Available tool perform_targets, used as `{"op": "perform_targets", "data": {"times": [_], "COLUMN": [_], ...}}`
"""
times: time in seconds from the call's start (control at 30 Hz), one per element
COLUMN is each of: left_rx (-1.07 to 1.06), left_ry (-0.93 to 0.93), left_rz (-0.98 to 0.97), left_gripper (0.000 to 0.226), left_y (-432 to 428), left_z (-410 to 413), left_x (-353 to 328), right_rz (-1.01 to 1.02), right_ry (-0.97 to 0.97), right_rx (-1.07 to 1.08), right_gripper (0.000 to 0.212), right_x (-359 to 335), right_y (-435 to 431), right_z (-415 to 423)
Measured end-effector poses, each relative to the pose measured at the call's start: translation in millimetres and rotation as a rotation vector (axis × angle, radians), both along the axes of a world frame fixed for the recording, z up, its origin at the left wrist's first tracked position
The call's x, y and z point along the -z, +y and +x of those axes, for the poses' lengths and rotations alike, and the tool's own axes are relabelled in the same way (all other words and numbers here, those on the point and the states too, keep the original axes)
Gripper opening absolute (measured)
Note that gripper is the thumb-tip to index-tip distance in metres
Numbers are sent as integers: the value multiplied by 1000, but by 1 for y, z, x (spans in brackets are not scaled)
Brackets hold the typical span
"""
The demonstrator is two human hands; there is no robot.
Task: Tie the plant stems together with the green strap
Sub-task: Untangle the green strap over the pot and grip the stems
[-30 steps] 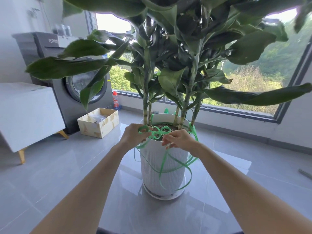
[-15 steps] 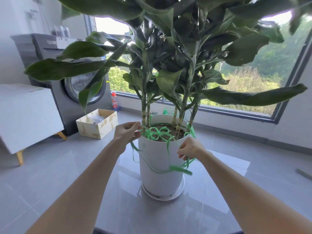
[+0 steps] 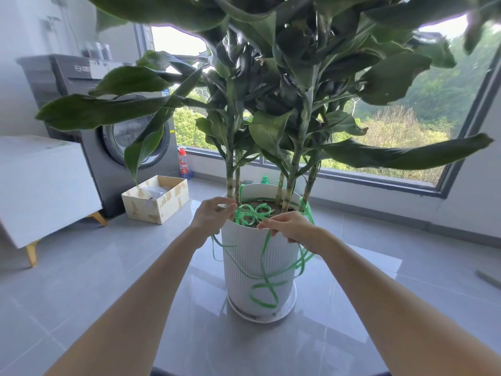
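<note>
Left hand (image 3: 214, 215) sits at the near-left rim of the white pot (image 3: 241, 270), fingers curled and pinching the green strap (image 3: 263, 253) close to the base of the two left stems (image 3: 230, 169). The right hand (image 3: 290, 229) is at the front rim, fingers bent and pinching another stretch of the same strap. Between the hands, the strap lies in small loops on the soil. From there it hangs in long loose loops down the front and right side of the pot, almost to the saucer (image 3: 290, 308) under it. None of the strap is wrapped around the stems. To the left, on the grey floor, stand a cardboard box (image 3: 156, 204) and a washing machine (image 3: 108, 158).
</note>
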State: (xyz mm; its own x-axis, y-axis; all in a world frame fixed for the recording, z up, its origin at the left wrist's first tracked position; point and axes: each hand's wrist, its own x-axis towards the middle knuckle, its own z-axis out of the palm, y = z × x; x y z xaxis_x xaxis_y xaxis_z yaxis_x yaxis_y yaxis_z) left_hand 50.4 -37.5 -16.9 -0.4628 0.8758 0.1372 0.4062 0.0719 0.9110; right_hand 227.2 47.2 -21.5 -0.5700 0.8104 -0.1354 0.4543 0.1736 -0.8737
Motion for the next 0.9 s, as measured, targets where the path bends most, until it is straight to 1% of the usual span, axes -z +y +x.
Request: {"op": "perform_targets", "data": {"times": [0.07,0.17,0.23,0.3,0.37,0.43,0.5,0.6,0.67,0.7,0.73,0.8,0.83,0.9], "left_rx": [-17,-41,-62,-95,-129,-138,-118,-40,71,130,167,145,127,116], "left_ry": [93,305,402,440,470,488,482,456,463,513,604,772,823,886], "left_rz": [4,-45,-88,-117,-139,-167,-195,-243,-281,-313,-347,-379,-381,-380], "left_gripper": [24,26,25,23,22,22,23,22,18,18,19,20,19,17], "left_y": [-1,-1,0,2,5,7,13,26,35,39,43,51,55,64], "left_z": [-4,-9,-14,-18,-19,-16,-12,-7,-4,-2,-2,-4,-6,-11], "left_x": [4,10,14,18,22,28,34,44,50,54,56,59,61,65], "right_rz": [69,120,170,200,245,303,317,188,59,-18,-109,-258,-303,-323], "right_ry": [23,44,25,-21,-131,-249,-289,-203,-112,-67,-27,46,67,74], "right_rx": [73,200,291,333,325,321,346,469,549,570,577,539,517,527], "right_gripper": [23,18,21,26,30,29,26,16,9,9,16,21,22,31], "right_x": [3,8,11,16,22,30,36,42,44,45,48,54,57,64], "right_y": [3,10,16,20,21,22,26,37,43,45,47,48,48,51], "right_z": [1,5,8,11,10,6,1,-5,-10,-12,-14,-21,-26,-37]}}
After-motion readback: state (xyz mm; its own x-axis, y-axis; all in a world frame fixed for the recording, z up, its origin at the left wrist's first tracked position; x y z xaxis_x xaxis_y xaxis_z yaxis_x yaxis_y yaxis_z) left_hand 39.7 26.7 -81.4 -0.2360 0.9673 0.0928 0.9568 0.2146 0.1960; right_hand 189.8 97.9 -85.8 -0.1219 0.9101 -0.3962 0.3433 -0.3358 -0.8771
